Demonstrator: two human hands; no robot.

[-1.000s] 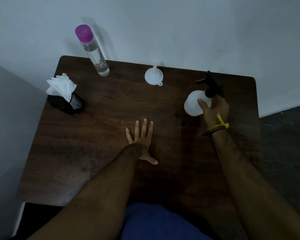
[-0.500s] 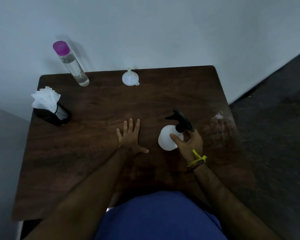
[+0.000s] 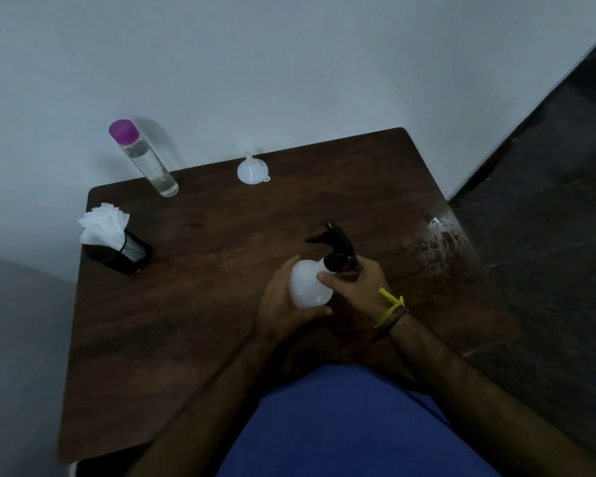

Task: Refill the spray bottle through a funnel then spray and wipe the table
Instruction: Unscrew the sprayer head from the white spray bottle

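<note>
Cradling the spray bottle (image 3: 308,287) between both palms, I have it just above the table, close to my body. Its belly is round, smooth, milky-white plastic; a matte black trigger head (image 3: 338,247) sits on the neck, nozzle aimed away to the left. My left hand (image 3: 283,304) wraps the bulb from the left side, thumb curled beneath it. My right hand (image 3: 358,287) grips the neck and collar, thumb pressed across the white shoulder, a yellow thread band (image 3: 389,304) knotted at the wrist. Blue cloth covers my lap below.

Beneath lies a dark wooden table (image 3: 203,304) with rounded corners and streaky grain; a wet, shiny patch (image 3: 437,239) glints at its right edge. Farther left, a black mesh holder (image 3: 124,254) carries crumpled white tissues (image 3: 102,225). Along the far edge stand a small white funnel (image 3: 252,170), resting mouth down with its spout up, and a tall clear cylinder bottle (image 3: 145,160) with a magenta cap, partly filled with clear liquid. Beyond are a pale plain wall and dark floor to the right.
</note>
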